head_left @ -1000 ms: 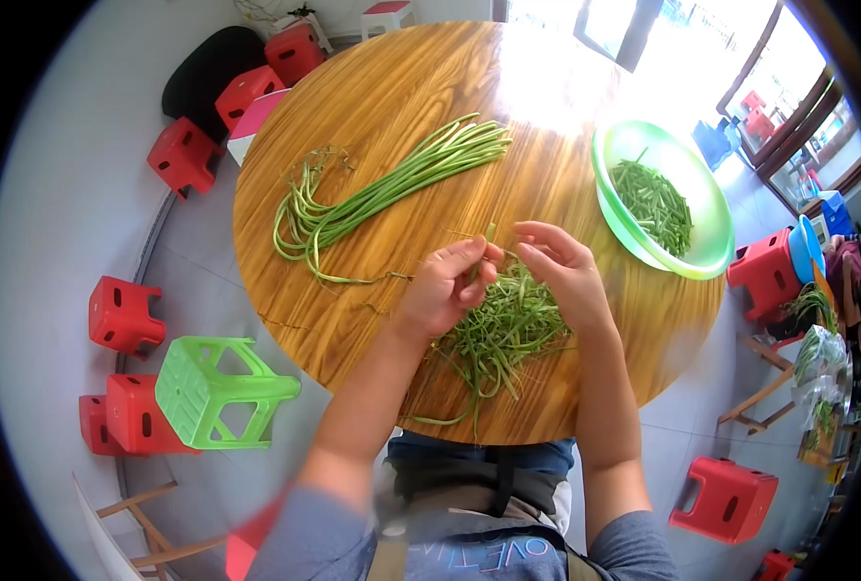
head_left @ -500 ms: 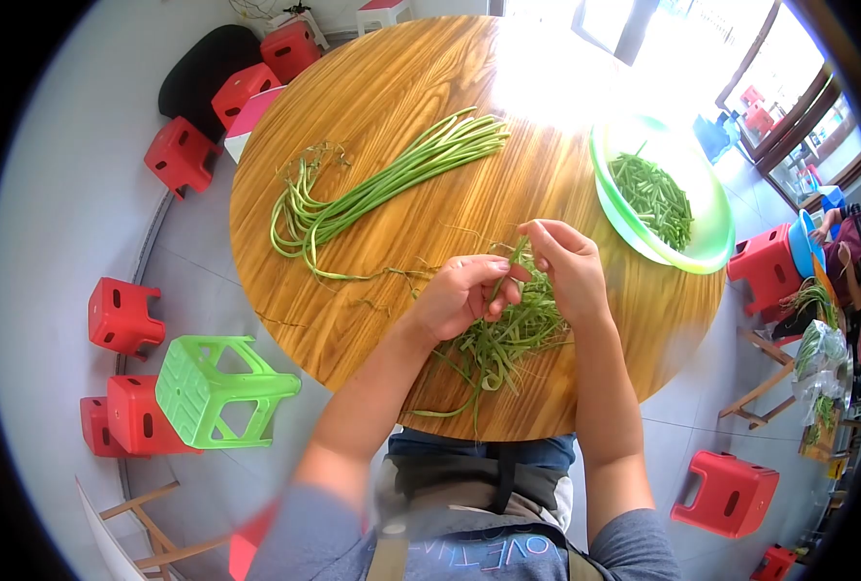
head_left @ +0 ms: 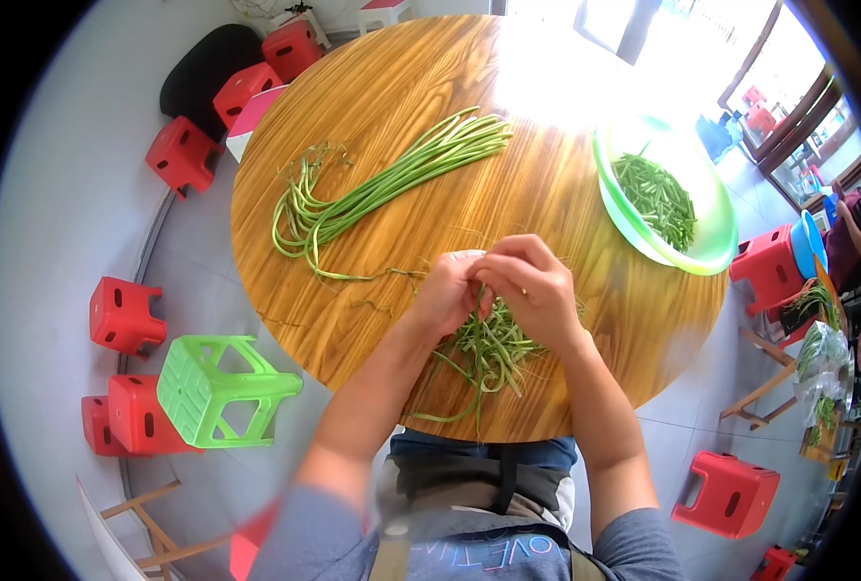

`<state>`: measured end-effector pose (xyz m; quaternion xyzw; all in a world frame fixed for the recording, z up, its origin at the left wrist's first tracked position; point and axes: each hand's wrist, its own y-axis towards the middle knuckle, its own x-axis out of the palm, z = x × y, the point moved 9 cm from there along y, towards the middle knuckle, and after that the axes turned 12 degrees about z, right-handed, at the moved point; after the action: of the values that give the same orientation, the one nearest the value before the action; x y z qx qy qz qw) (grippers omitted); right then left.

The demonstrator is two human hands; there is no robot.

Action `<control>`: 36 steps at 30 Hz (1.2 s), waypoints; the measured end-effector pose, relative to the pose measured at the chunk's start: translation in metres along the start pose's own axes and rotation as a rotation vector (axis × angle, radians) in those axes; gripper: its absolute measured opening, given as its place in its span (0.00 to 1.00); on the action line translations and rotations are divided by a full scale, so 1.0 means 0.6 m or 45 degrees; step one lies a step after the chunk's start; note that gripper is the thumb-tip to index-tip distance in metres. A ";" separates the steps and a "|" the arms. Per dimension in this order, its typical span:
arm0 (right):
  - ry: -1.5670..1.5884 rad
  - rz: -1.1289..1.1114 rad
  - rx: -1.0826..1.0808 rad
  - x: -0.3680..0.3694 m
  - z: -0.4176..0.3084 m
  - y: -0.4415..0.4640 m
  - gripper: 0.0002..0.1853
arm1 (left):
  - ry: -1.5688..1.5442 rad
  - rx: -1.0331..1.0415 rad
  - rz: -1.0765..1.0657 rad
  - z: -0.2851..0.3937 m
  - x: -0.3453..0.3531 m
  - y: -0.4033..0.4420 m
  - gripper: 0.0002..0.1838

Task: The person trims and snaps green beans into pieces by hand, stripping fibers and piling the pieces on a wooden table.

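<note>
Head view; down over table [head_left: 382, 107]

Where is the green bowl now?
Head view, upper right: the green bowl sits at the right edge of the wooden table, beyond the right hand, with cut stems inside.

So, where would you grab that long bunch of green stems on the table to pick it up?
Probably around the straight middle of the bunch, from above, fingers across the stems. There they lie close together and roughly parallel along the table; one end is curled and tangled, the other spreads slightly into separate tips.
</note>
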<state>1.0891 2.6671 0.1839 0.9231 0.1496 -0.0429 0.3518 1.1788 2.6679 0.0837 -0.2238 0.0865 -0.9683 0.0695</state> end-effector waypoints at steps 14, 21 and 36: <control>0.782 0.213 1.045 -0.055 0.121 -0.004 0.08 | -0.799 -0.070 0.035 0.046 -0.014 -0.005 0.11; 1.377 0.972 0.948 -0.128 0.128 0.013 0.11 | -0.591 -0.127 -0.049 0.023 0.005 -0.003 0.14; 0.231 0.154 0.868 -0.046 0.120 -0.012 0.12 | -0.418 -0.088 0.041 0.024 0.003 -0.010 0.14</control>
<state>1.0623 2.6177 0.1308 0.9946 0.1024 0.0126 0.0107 1.1831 2.6715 0.0981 -0.3798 0.1109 -0.9139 0.0905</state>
